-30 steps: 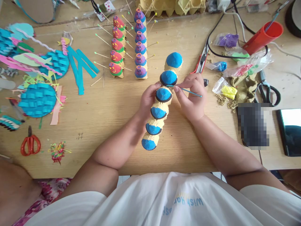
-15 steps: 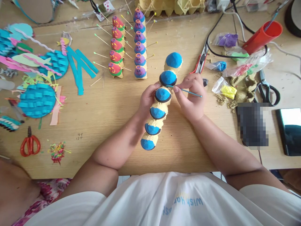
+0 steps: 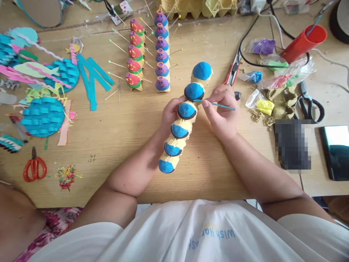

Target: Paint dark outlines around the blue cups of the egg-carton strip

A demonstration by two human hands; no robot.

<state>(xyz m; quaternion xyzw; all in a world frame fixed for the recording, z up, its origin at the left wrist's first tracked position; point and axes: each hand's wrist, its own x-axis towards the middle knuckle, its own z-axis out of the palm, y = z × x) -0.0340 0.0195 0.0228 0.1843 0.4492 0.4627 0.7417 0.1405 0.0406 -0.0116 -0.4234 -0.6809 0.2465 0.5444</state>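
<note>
My left hand grips a strip of egg carton from its left side, with most of the fingers hidden beneath it. The strip is held aslant, and its several cups carry blue caps, most edged along the lower side with a dark band. Pinched in my right hand is a thin blue stick-like tool. Its tip meets the strip at the lower edge of the second cap from the top. Beyond stand a row of red-and-green cups with faces and a row of purple-and-blue cups, both with pins stuck in.
A red box cutter lies beyond my right hand. To the right are bagged clay, black-handled scissors, a red cup and a phone. Woven blue paper discs and red scissors lie left. Another person's arm shows lower left.
The strip's near end has swung slightly to the left. My right hand's tool has tilted a little flatter, its tip still at the second cap.
</note>
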